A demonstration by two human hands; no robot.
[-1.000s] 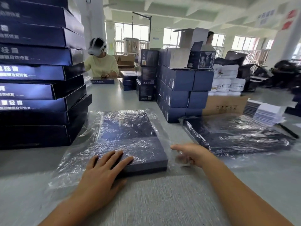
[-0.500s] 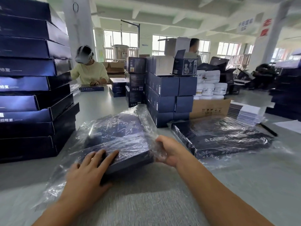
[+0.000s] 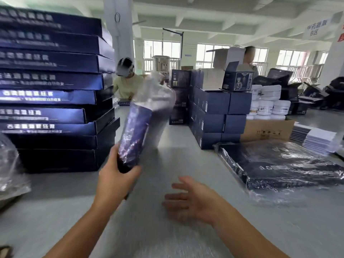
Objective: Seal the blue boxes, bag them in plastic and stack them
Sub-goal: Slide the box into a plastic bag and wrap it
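My left hand [image 3: 116,178] grips the near end of a flat dark blue box [image 3: 135,131] in a clear plastic bag, raised on edge above the grey table [image 3: 167,229]. It tilts up and away, and loose plastic trails from its top. My right hand [image 3: 193,199] hovers open just over the table, palm turned up, holding nothing. To the right lies another bagged blue box [image 3: 279,164], flat on the table. A tall stack of blue boxes [image 3: 54,90] stands at the left.
Crumpled plastic [image 3: 11,168] lies at the far left. Small dark blue cartons [image 3: 214,116] are piled mid-table beside a brown cardboard box [image 3: 266,130] with white jars and a pile of booklets [image 3: 316,138]. Two people work at the back.
The bagged box lay flat under both hands; my left hand has lifted it on edge. My right hand has let go and dropped back, open.
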